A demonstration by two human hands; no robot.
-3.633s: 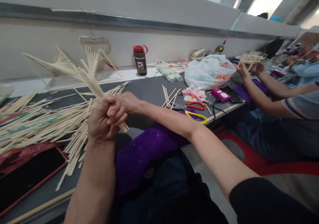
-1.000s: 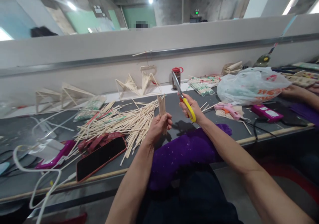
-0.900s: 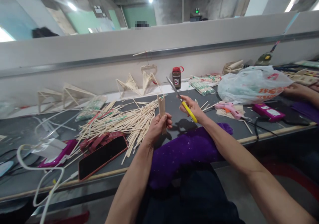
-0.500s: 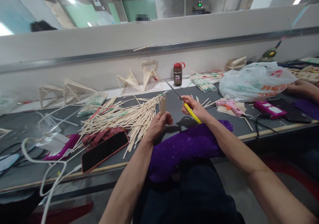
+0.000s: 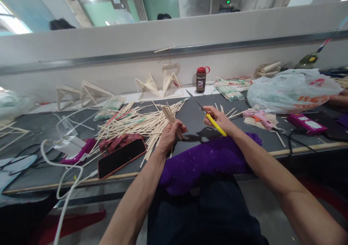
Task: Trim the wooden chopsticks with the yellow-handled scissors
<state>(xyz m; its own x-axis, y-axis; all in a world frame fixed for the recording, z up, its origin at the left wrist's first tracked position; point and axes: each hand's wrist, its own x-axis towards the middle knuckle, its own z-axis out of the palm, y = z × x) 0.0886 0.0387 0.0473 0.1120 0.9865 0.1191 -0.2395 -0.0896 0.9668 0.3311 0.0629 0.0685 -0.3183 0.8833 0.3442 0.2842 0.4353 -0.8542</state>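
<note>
Left hand [image 5: 168,134] closed round a stick bundle [image 5: 168,114], leaning toward the loose stick pile [image 5: 149,124]; right hand [image 5: 221,121] curled round yellow-handled scissors [image 5: 216,124].

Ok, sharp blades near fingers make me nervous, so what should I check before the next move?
1. Left hand grips the bundle of pale wooden sticks: ok.
2. Right hand holds the yellow-handled metal scissors: ok.
3. Blades apart from the left hand: ok.
4. Blades fully closed: cannot tell.
5. Black phone with red edging well back from the front edge of the dark table: not ok, one corner is right by it.
</note>
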